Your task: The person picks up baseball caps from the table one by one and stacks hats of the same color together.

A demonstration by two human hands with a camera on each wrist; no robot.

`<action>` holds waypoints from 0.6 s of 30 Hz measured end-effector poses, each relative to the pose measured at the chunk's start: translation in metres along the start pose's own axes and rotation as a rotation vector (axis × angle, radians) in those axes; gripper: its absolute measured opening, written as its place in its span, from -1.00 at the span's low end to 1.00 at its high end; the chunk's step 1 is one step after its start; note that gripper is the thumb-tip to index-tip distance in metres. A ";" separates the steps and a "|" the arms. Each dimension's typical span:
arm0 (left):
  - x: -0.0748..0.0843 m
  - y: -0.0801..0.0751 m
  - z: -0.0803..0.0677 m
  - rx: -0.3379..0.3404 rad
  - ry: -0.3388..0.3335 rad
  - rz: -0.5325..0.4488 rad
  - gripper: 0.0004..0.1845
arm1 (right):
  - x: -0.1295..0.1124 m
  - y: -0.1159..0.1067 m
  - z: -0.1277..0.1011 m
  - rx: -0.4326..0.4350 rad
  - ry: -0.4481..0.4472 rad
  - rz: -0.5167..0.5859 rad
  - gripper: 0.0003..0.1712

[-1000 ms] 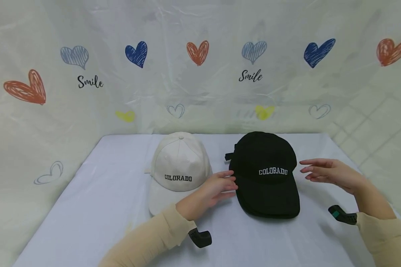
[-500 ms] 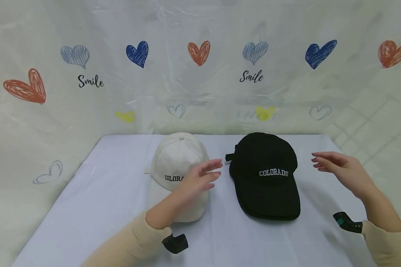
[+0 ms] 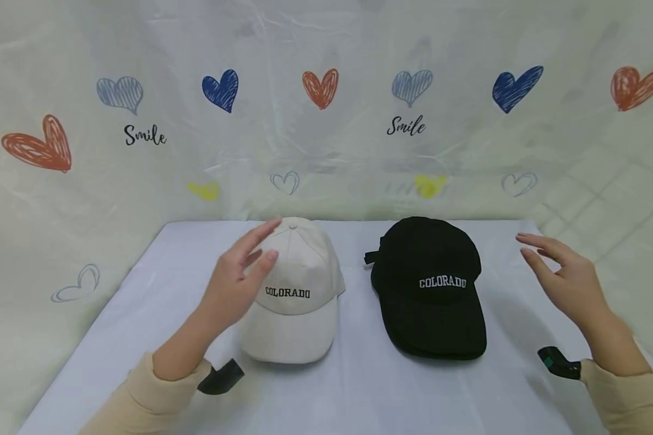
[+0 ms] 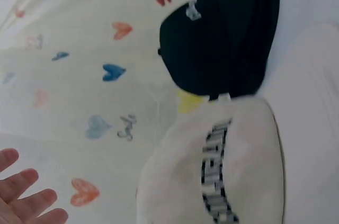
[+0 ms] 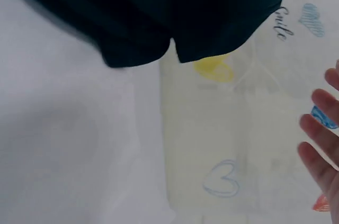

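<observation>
In the head view a cream baseball cap [image 3: 294, 338] with dark COLORADO lettering sits on the table, brim toward me. A black baseball cap [image 3: 430, 320] with white COLORADO lettering lies to its right, its strap sticking out on the left. My left hand [image 3: 231, 284] hovers over the left side of the cream cap with fingers extended, covering part of its crown; it holds nothing. My right hand [image 3: 568, 281] is raised to the right of the black cap, apart from it, fingers loosely stretched. The left wrist view has the cream cap [image 4: 249, 166] close up.
A white cloth covers the table [image 3: 359, 399]. Behind it hangs a pale backdrop [image 3: 272, 139] printed with hearts and the word Smile. A small black device [image 3: 220, 377] is worn at the left wrist, and a similar black device [image 3: 559, 362] at the right.
My left hand has moved left from the black cap's edge, across the cream cap to its left side. My right hand has drawn a little away to the right. Both caps stay put.
</observation>
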State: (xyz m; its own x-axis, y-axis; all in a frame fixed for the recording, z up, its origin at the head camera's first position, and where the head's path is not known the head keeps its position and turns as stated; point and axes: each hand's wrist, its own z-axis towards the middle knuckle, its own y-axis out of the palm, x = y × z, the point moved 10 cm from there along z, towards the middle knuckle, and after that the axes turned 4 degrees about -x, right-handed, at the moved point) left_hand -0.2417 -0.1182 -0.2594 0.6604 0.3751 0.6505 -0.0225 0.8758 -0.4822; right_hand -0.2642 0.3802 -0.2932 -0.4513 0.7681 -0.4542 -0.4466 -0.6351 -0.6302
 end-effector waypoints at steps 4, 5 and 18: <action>-0.015 -0.032 -0.004 0.077 0.038 0.282 -0.47 | -0.006 0.000 -0.001 0.074 -0.140 -0.048 -0.62; -0.022 -0.038 -0.005 0.083 0.026 0.334 -0.46 | -0.005 0.000 -0.001 0.079 -0.157 -0.062 -0.61; -0.125 -0.079 -0.025 -0.067 -0.448 0.758 -0.27 | 0.052 0.034 0.013 -0.259 -0.086 -0.369 -0.24</action>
State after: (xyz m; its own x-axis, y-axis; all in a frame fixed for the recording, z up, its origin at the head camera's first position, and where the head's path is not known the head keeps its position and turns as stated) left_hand -0.3032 -0.2421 -0.3173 0.1288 0.9439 0.3040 -0.2820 0.3288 -0.9013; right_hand -0.3129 0.3968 -0.3300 -0.3654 0.9227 -0.1227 -0.3869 -0.2705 -0.8816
